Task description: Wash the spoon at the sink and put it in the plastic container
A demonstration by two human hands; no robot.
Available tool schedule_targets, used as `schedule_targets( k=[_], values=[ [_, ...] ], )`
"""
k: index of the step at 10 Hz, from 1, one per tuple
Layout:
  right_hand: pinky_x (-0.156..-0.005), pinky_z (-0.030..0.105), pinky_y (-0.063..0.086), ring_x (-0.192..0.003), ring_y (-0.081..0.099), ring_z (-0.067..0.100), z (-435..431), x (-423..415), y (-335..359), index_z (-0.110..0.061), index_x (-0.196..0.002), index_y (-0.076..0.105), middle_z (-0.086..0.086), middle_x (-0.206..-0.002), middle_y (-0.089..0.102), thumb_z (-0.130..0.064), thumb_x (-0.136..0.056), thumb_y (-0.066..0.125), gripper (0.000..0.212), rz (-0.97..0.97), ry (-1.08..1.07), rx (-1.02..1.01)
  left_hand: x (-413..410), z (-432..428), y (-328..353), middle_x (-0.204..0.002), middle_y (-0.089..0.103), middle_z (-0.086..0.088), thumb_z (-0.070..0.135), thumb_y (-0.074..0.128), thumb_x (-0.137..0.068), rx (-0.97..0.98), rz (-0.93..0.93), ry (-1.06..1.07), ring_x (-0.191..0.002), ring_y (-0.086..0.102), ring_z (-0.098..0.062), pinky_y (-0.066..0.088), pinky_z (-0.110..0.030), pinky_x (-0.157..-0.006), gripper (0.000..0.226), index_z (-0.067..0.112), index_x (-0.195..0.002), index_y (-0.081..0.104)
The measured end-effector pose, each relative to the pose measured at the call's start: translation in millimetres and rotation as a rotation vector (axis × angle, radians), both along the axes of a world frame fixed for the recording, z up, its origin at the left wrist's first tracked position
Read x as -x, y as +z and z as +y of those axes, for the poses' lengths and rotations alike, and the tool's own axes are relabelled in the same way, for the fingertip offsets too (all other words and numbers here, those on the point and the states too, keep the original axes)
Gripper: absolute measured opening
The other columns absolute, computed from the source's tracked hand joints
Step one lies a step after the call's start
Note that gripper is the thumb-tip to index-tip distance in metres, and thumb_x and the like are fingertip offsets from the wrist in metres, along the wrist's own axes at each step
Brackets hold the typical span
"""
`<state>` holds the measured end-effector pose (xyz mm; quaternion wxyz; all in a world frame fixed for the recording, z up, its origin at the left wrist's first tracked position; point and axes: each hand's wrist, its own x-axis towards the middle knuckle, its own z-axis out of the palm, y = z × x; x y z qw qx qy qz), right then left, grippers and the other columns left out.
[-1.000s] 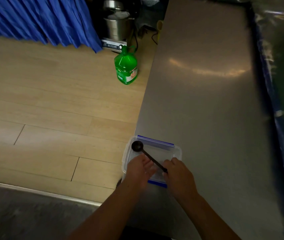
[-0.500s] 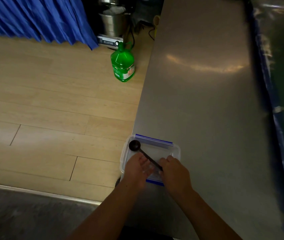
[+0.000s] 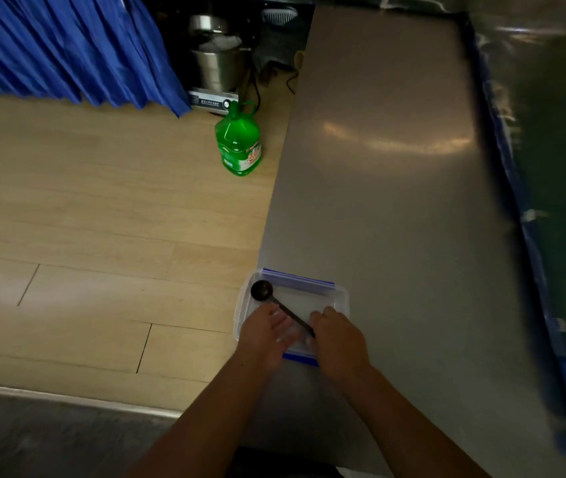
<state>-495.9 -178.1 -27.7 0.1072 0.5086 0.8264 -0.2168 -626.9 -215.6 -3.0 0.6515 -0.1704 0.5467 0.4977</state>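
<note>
A clear plastic container (image 3: 338, 294) with blue clips sits at the near left edge of the steel counter. A black spoon (image 3: 263, 291) lies diagonally across it, its round bowl at the container's far left corner and its handle running toward me. My right hand (image 3: 336, 341) pinches the end of that handle over the container's near side. My left hand (image 3: 268, 334) rests on the container's near left part with its fingers spread, just beside the handle.
The steel counter (image 3: 388, 201) stretches away, bordered on the right by a blue-edged dark wall. On the wooden floor to the left stand a green jug (image 3: 239, 144), a metal pot on a cooker (image 3: 216, 69) and a blue curtain (image 3: 68, 46).
Both hands and the spoon stay over the container in the same pose. The camera has shifted slightly, so the scene sits a little lower and to the left.
</note>
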Motion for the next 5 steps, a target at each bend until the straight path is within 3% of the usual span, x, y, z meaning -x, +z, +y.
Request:
schedule_targets(
  k=[1,2,3,4,5],
  values=[
    [-0.077,0.034,0.052,-0.098,0.06,0.022,-5,-8,7,-0.018,-0.11,0.054,0.006,-0.113,0.057,-0.027,-0.091,0.06,0.022,0.048,-0.032,-0.031,-5,-12,5,-0.071,0.056,-0.008,0.013,0.048,-0.093,-0.041,0.011,-0.014,-0.064,0.052,-0.021,0.048,-0.036,-0.072,0.015,0.006,-0.081,0.052],
    [-0.078,0.034,0.056,-0.097,0.062,0.021,-12,-20,17,-0.02,-0.111,0.054,0.005,-0.114,0.058,-0.028,-0.091,0.06,0.023,0.089,-0.064,-0.062,-13,-29,14,-0.113,0.061,-0.02,0.015,0.049,-0.096,-0.034,0.048,0.033,-0.111,0.059,-0.035,0.047,-0.047,-0.096,0.025,0.003,-0.117,0.056],
    [-0.079,0.031,0.056,-0.093,0.063,0.017,-23,-38,29,-0.021,-0.111,0.055,0.002,-0.111,0.061,-0.028,-0.092,0.059,0.02,0.106,-0.076,-0.078,-22,-49,23,-0.13,0.055,-0.024,0.014,0.047,-0.097,-0.065,0.064,0.029,-0.124,0.052,-0.039,0.047,-0.048,-0.096,0.034,0.003,-0.129,0.05],
    [-0.072,0.027,0.052,-0.083,0.061,0.013,-33,-55,44,-0.021,-0.106,0.057,0.001,-0.104,0.063,-0.028,-0.094,0.055,0.014,0.082,-0.077,-0.074,-26,-66,35,-0.128,0.059,-0.024,0.017,0.05,-0.094,-0.097,0.057,0.036,-0.114,0.059,-0.038,0.051,-0.046,-0.084,0.035,0.004,-0.127,0.052],
    [-0.066,0.025,0.044,-0.08,0.059,0.014,-42,-70,61,-0.02,-0.1,0.059,0.002,-0.1,0.065,-0.025,-0.095,0.05,0.012,0.12,-0.092,-0.105,-30,-79,51,-0.123,0.062,-0.025,0.017,0.052,-0.092,-0.162,0.085,0.006,-0.108,0.064,-0.038,0.053,-0.045,-0.082,0.033,0.004,-0.122,0.055]
  ],
)
